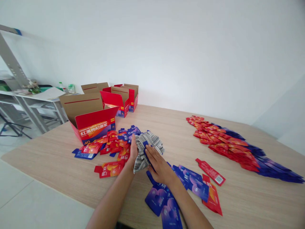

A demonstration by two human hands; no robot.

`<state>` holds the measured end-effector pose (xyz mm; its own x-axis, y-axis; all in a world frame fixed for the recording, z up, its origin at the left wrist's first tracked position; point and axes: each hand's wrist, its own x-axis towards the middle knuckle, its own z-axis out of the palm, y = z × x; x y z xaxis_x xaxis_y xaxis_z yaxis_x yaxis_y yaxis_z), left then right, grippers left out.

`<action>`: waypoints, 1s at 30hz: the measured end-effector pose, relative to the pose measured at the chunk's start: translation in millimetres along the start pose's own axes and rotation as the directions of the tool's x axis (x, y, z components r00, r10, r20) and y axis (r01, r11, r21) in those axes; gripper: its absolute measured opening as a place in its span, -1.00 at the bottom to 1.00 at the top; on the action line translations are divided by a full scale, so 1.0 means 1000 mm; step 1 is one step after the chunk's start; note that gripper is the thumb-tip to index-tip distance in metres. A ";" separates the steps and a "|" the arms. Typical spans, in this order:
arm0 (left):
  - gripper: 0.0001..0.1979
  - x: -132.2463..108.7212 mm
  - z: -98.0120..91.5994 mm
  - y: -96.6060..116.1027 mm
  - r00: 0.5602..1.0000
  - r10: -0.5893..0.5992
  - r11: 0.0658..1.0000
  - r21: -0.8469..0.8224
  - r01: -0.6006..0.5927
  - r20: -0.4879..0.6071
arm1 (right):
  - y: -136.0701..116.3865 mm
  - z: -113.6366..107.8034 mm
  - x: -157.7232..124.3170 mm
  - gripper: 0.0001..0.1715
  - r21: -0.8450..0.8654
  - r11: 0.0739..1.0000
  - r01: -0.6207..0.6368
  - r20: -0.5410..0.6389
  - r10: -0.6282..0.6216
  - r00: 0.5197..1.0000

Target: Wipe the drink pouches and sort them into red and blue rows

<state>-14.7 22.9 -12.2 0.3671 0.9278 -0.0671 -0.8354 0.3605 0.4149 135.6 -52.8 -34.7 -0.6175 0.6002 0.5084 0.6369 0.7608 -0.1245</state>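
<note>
A striped grey-and-white cloth [148, 144] lies bunched at the middle of the wooden table [166, 127]. My left hand [132, 152] grips its left edge with fingers curled round the fabric. My right hand [159, 163] presses on the cloth's lower right with fingers stretched along it; a blue pouch seems caught between cloth and fingers. Several red and blue sachets [108, 146] lie scattered left of the cloth. More blue and red pouches [190, 184] lie under and right of my right forearm.
An open red carton [94, 124] stands at the left, with two more open cartons [122, 97] behind it. A long overlapping row of red and blue pouches [238, 148] runs along the right. A cluttered shelf [30, 95] stands at far left.
</note>
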 end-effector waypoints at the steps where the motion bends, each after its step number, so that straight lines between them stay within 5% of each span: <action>1: -0.33 0.000 0.002 -0.001 1.000 0.006 1.000 -0.010 -0.006 -0.025 | 0.000 0.000 0.000 -0.10 0.019 1.000 -0.001 -0.005 0.001 1.000; 13: -0.42 -0.012 0.019 -0.003 0.996 -0.060 0.998 0.022 0.061 -0.071 | 0.002 -0.003 -0.002 -0.19 0.310 0.949 -0.048 -0.074 0.075 0.994; 20: -0.43 -0.013 0.020 0.005 0.990 -0.003 1.000 0.007 0.004 -0.142 | -0.007 -0.002 0.000 -0.25 0.279 0.959 -0.041 -0.062 0.060 0.996; 30: -0.49 -0.010 0.023 -0.021 0.982 0.054 0.998 0.049 -0.046 -0.183 | -0.004 0.015 -0.005 -0.22 0.215 0.972 -0.096 -0.202 0.141 0.969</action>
<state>8.9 3.5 0.5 0.2405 0.9478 -0.2093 -0.8305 0.3126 0.4610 129.1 -54.9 -49.9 -0.4158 0.6391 0.6470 0.5792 0.7346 -0.3534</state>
